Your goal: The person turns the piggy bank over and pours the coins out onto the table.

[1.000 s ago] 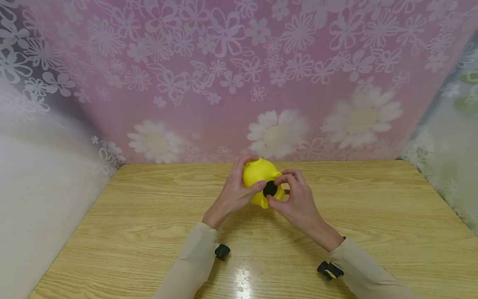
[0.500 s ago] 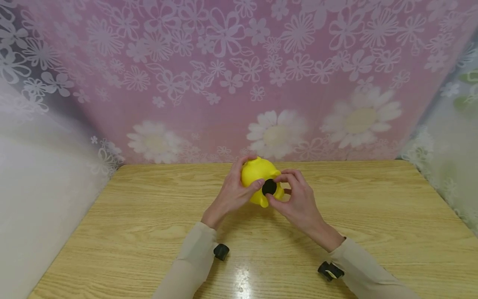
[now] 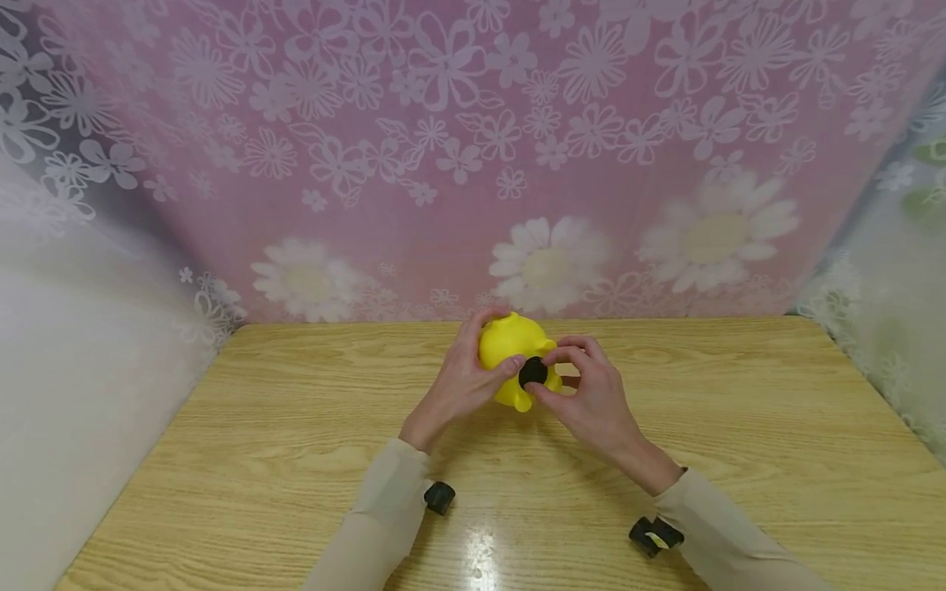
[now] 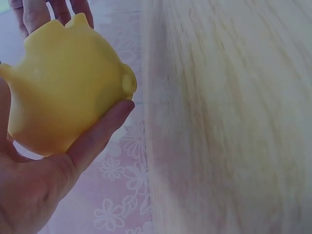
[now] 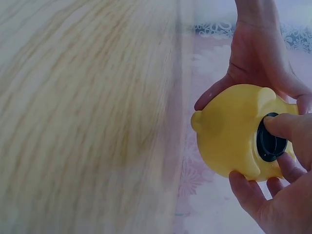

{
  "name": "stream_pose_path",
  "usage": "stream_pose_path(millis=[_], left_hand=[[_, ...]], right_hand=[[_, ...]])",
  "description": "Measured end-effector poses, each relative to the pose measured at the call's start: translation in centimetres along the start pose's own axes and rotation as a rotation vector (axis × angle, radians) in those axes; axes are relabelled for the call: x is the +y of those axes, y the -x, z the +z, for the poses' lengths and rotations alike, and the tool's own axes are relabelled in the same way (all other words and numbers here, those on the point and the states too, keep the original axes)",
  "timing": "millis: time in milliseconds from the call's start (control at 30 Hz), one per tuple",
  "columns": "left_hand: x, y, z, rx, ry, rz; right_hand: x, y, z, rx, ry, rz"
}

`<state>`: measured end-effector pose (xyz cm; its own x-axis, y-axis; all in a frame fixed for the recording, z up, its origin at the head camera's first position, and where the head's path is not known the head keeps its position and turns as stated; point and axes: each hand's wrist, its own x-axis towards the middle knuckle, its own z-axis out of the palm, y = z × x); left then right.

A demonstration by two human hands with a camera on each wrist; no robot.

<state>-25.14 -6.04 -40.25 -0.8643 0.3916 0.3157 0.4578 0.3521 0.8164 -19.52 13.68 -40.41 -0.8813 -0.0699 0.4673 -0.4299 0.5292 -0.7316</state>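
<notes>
Head view: near the far edge of the table (image 3: 296,460), the left hand (image 3: 467,377) grips the yellow figure (image 3: 510,338), apparently steadying it with its black cap (image 3: 533,374) facing the right hand (image 3: 594,402), whose thumb and finger pinch the cap, seemingly for control.

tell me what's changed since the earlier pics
No clear change: nothing was taken hold of or let go. The left hand still grips the toy; the right hand still pinches the cap. Whether the cap has turned, I can't tell.
</notes>
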Motion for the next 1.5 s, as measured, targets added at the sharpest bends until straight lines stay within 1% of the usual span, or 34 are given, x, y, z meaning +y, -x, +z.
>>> stream_pose_path(millis=[267,367,433,600,667,833,1233,1333,1500], left_hand=[[-0.3,0.1,0.0,-0.005,-0.001,-0.006],[-0.5,0.2,0.0,-0.004,0.013,-0.014],[-0.6,0.2,0.0,-0.004,0.022,-0.020],[-0.7,0.3,-0.1,-0.005,0.025,-0.022],[-0.7,0.3,-0.2,-0.007,0.024,-0.020],[-0.5,0.5,-0.3,-0.008,0.036,-0.022],[-0.5,0.5,-0.4,-0.013,0.039,-0.019],[-0.6,0.6,-0.4,-0.019,0.034,-0.021],[-0.7,0.8,-0.6,-0.035,0.031,-0.050]], right_hand=[[0.4,0.2,0.1,0.043,-0.024,-0.005],[0.6,0.3,0.2,0.059,-0.029,-0.028],[0.8,0.4,0.2,0.071,-0.025,-0.064],[1.4,0.6,-0.1,0.101,0.038,-0.187],[1.7,0.6,-0.2,0.100,0.048,-0.202],[1.9,0.5,-0.4,0.079,0.026,-0.179],[2.0,0.5,-1.3,0.055,0.038,-0.187],[2.0,0.5,-1.7,0.055,0.030,-0.148],[2.0,0.5,-2.7,0.046,0.009,-0.041]])
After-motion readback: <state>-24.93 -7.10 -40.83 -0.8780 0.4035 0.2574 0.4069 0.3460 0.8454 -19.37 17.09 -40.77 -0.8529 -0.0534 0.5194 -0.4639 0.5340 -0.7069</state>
